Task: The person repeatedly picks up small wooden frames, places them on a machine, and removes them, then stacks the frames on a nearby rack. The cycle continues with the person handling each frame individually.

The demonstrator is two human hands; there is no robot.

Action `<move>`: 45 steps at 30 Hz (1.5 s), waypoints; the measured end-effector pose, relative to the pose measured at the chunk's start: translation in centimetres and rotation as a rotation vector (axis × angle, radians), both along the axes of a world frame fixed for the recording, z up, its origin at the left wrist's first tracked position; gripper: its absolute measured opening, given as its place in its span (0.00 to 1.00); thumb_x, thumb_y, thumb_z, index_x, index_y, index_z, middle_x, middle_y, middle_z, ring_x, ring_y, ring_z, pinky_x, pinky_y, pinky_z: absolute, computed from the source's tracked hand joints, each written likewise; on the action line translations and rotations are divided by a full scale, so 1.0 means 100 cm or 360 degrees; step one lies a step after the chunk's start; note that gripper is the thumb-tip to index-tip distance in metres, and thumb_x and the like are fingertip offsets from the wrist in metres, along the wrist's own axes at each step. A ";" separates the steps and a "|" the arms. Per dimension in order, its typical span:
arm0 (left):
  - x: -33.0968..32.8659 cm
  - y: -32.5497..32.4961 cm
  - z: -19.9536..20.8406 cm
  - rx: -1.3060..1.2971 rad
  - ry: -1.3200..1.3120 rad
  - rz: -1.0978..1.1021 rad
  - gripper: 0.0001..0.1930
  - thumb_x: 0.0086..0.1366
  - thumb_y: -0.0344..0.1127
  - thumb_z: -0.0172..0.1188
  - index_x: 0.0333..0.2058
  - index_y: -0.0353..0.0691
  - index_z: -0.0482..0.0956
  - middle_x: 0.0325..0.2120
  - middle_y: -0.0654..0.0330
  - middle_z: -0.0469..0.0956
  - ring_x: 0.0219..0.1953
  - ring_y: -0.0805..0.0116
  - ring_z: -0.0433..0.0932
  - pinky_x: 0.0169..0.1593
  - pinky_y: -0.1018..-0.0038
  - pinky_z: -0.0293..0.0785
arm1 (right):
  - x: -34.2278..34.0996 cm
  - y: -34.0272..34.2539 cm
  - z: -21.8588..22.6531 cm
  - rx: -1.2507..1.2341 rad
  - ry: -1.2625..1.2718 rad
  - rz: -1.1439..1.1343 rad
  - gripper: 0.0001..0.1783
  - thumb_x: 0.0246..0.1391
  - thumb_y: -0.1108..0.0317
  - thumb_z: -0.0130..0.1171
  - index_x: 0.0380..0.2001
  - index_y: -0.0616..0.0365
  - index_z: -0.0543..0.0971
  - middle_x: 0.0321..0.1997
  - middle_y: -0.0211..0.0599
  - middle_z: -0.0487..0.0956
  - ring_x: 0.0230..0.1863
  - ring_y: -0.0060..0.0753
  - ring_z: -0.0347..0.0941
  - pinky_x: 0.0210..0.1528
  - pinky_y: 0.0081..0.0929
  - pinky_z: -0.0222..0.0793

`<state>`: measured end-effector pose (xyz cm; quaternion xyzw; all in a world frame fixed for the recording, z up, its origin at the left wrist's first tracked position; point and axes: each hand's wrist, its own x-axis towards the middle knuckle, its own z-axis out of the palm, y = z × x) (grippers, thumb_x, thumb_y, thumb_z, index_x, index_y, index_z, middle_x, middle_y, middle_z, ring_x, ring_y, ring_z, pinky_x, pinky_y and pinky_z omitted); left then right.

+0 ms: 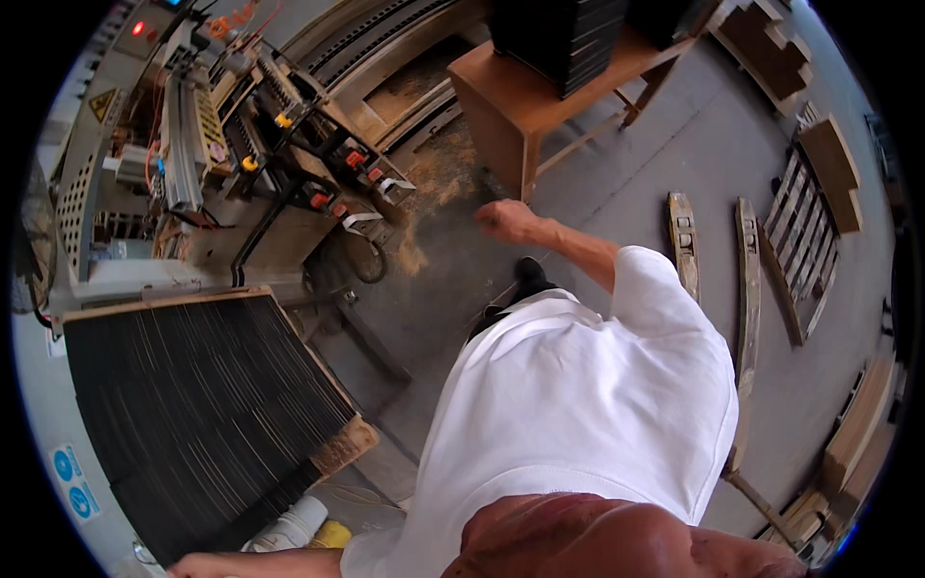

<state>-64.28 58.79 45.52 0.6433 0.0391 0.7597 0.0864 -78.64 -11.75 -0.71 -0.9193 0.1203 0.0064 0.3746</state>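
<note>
My right hand reaches forward, its forearm bent away from my white shirt. The fingers look loosely curled, and nothing shows in them. It appears close to the leg end of a brown wooden table, though I cannot tell whether they touch. My left hand is at the lower left edge, mostly cut off with its fingers hidden. Beside it lies the near corner of a wide stack of thin black strips, packed in rows on a wooden board.
A machine with clamps and rails fills the left. Sawdust covers the floor beside it. Black stacked panels stand on the table. To the right are wooden beams, a slatted pallet and boards. White buckets sit below the strips.
</note>
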 end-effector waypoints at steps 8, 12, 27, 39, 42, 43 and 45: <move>0.025 -0.223 -0.187 0.0226 0.0641 -0.1112 0.08 0.63 0.31 0.53 0.36 0.33 0.77 0.31 0.56 0.77 0.32 0.65 0.77 0.34 0.72 0.76 | -0.060 -0.093 -0.023 0.0094 0.0091 -0.0404 0.16 0.48 0.64 0.57 0.42 0.54 0.80 0.39 0.44 0.81 0.44 0.49 0.76 0.47 0.39 0.71; 0.027 -0.429 -0.372 -0.1019 0.1948 -0.2260 0.09 0.58 0.25 0.55 0.39 0.37 0.76 0.33 0.60 0.76 0.35 0.68 0.76 0.35 0.74 0.76 | -0.104 -0.163 -0.027 0.0101 0.0083 -0.0556 0.16 0.48 0.65 0.56 0.41 0.56 0.80 0.37 0.46 0.81 0.42 0.49 0.77 0.44 0.39 0.72; -0.153 -0.871 -0.453 0.0426 0.3373 -0.2978 0.22 0.60 0.34 0.62 0.51 0.31 0.71 0.43 0.50 0.78 0.44 0.67 0.78 0.48 0.74 0.74 | -0.275 -0.367 -0.058 0.1013 -0.0063 -0.1647 0.20 0.54 0.64 0.59 0.47 0.67 0.78 0.40 0.42 0.82 0.36 0.30 0.79 0.36 0.29 0.73; -0.041 -0.937 -0.483 0.0547 0.2872 -0.2185 0.27 0.51 0.49 0.69 0.39 0.29 0.77 0.32 0.45 0.79 0.36 0.51 0.79 0.41 0.64 0.74 | -0.109 -0.462 -0.012 0.0821 -0.0133 -0.1400 0.31 0.59 0.45 0.52 0.49 0.67 0.76 0.43 0.38 0.79 0.41 0.27 0.72 0.44 0.24 0.68; -0.035 -0.953 -0.483 0.0669 0.2948 -0.2075 0.27 0.51 0.52 0.68 0.36 0.29 0.79 0.29 0.44 0.80 0.34 0.50 0.80 0.39 0.63 0.74 | -0.050 -0.483 -0.023 0.0965 -0.0714 -0.1222 0.33 0.62 0.44 0.47 0.50 0.67 0.74 0.47 0.39 0.77 0.48 0.31 0.69 0.52 0.27 0.62; -0.037 -0.956 -0.477 0.0730 0.2959 -0.1999 0.27 0.52 0.52 0.67 0.36 0.29 0.79 0.29 0.44 0.80 0.33 0.50 0.80 0.39 0.62 0.74 | -0.039 -0.485 -0.020 0.1075 -0.0656 -0.1182 0.34 0.62 0.43 0.46 0.52 0.68 0.72 0.52 0.40 0.75 0.52 0.32 0.67 0.56 0.27 0.59; -0.044 -0.964 -0.458 0.0900 0.2950 -0.1839 0.28 0.52 0.53 0.66 0.36 0.29 0.79 0.28 0.44 0.80 0.33 0.50 0.80 0.39 0.61 0.74 | -0.022 -0.495 -0.030 0.1469 -0.0606 -0.1256 0.37 0.63 0.44 0.44 0.60 0.68 0.65 0.65 0.42 0.65 0.65 0.33 0.57 0.66 0.26 0.49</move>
